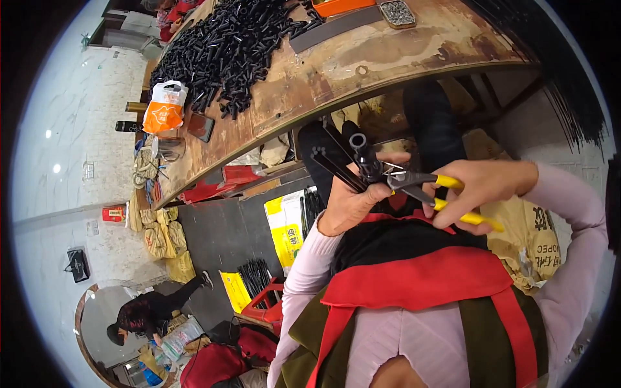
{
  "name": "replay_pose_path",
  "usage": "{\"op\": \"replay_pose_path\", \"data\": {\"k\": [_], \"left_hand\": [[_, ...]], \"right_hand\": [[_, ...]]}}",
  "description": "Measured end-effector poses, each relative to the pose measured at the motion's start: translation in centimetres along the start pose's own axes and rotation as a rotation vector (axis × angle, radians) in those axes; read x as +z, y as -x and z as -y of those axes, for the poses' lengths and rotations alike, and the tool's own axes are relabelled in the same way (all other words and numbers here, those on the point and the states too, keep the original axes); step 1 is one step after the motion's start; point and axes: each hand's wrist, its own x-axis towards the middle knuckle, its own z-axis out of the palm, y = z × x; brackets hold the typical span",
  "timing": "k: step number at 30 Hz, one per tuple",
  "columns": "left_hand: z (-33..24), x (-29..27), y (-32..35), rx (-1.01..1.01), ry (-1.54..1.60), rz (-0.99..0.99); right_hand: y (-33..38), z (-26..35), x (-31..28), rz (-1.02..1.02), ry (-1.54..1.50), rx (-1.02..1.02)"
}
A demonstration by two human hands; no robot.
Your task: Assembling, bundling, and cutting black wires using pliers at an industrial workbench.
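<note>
My left hand (349, 205) is closed around a black tubular part (370, 165) with a round open end, held above my lap. Several thin black rods (336, 167) also stick out from that hand, beside the tube. My right hand (482, 184) grips pliers with yellow handles (475, 220). The dark jaws of the pliers (409, 183) are right against the tube, by my left thumb and fingers. Small thin bright pieces show at the jaw tips, too fine to make out.
A worn wooden table (310, 90) carries a big heap of black tubular parts (217, 48), an orange-and-white plastic bag (166, 107) and a tray of small metal pieces (397, 13). Black rods (256, 277) lie near a red stool (264, 305). A person (152, 309) bends over at lower left.
</note>
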Motion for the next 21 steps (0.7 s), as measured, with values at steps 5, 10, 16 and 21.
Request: {"op": "replay_pose_path", "data": {"k": [5,10,16,21], "left_hand": [[0.3,-0.3,-0.7,0.066,-0.088,-0.083],[0.1,-0.6,-0.7,0.042,0.004,-0.015],[0.3,-0.7,-1.4,0.052,-0.041,-0.018],[0.4,-1.0,-1.2,0.074,-0.020,-0.008]], "right_hand": [[-0.4,-1.3,0.0,-1.047,1.406,-0.773],[2.2,3.4,1.2,-0.279,0.335,-0.059],[-0.4,-1.2,0.2,-0.861,0.943,-0.653],[0.3,1.2,-0.8,-0.488,0.574,-0.233]]}}
